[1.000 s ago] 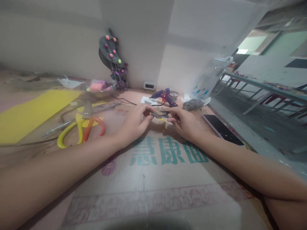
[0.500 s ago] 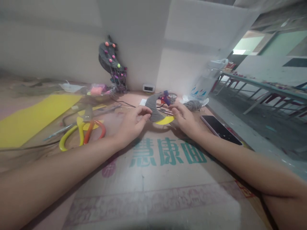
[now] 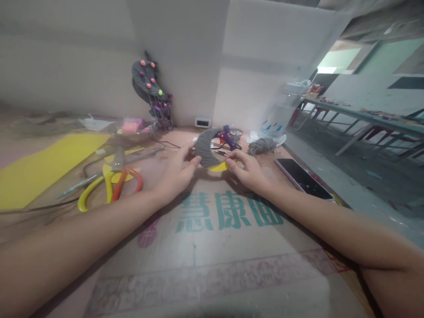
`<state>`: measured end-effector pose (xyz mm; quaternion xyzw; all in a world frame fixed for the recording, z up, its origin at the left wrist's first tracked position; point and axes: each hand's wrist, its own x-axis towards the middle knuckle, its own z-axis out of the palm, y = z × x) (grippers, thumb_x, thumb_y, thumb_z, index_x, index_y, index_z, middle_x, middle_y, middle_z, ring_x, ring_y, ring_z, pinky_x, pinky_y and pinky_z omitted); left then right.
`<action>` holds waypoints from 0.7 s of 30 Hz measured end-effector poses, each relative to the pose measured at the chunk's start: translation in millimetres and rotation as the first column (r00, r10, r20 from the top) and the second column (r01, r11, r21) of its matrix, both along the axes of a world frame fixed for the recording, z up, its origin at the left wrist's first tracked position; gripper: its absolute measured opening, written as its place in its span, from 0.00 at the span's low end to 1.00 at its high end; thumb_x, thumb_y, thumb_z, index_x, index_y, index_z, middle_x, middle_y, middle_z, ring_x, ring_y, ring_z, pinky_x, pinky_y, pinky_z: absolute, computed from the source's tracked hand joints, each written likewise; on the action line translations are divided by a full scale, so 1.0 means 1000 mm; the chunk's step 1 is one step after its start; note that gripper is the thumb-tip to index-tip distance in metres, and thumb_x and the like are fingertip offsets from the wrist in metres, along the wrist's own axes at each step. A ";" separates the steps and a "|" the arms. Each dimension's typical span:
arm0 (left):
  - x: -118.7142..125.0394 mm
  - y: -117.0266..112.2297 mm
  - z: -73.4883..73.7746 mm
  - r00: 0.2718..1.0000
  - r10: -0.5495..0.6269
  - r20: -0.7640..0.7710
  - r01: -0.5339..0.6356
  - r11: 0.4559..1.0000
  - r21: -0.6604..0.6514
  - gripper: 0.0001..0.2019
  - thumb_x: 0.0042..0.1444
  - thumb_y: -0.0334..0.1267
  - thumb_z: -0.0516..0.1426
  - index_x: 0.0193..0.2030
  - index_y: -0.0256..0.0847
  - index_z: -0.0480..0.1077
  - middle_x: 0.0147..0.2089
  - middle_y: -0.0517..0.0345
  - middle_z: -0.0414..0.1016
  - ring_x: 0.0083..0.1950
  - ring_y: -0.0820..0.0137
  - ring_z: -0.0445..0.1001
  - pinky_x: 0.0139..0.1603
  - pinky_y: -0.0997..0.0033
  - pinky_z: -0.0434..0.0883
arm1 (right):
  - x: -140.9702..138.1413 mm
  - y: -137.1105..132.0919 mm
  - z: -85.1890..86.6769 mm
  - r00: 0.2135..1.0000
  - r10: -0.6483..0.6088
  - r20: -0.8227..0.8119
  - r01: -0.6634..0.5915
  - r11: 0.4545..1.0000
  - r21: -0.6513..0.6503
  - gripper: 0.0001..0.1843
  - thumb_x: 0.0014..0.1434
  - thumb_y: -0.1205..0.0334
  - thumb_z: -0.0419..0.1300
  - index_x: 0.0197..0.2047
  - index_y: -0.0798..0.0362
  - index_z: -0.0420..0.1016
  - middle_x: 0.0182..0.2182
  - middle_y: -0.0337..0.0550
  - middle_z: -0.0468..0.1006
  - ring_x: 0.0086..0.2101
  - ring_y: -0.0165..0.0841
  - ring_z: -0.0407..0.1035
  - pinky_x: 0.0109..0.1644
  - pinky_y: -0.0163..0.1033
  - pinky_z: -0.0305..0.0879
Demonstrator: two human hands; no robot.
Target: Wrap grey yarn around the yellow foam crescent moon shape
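From here I see the grey, cord-wrapped crescent (image 3: pixel 206 152), pinched between the left hand (image 3: pixel 180 171) and right hand (image 3: pixel 245 171), has turned from edge-on to face-on, its bare yellow end (image 3: pixel 217 167) suggesting unfinished wrapping.

Dim, greyish light here, and we see the wall (image 3: pixel 179 39) split: a dark shadow band in the middle, a paler panel to its right. Up at top right a white patch (image 3: pixel 326 70) glares, the brightest spot we've got. A red point glows on the glue gun (image 3: pixel 228 138). Down on the board (image 3: pixel 232 249) we catch a hazy sheen, soft shadow near the left hand (image 3: pixel 179 172). Blur smears the far left and the bottle (image 3: pixel 275 112), and the forearms (image 3: pixel 99 236) stretch wide towards the frame's edges.
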<state>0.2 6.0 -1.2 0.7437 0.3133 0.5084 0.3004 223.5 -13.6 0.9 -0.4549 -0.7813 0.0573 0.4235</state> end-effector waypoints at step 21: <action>0.000 0.000 -0.001 0.994 -0.018 -0.109 0.008 0.997 -0.083 0.10 0.63 0.37 0.50 0.44 0.37 0.71 0.45 0.53 0.77 0.46 0.65 0.73 0.49 0.67 0.69 | -0.002 -0.006 0.005 0.998 0.012 0.069 -0.017 0.996 0.085 0.06 0.66 0.61 0.53 0.37 0.51 0.68 0.34 0.43 0.77 0.37 0.35 0.71 0.43 0.40 0.64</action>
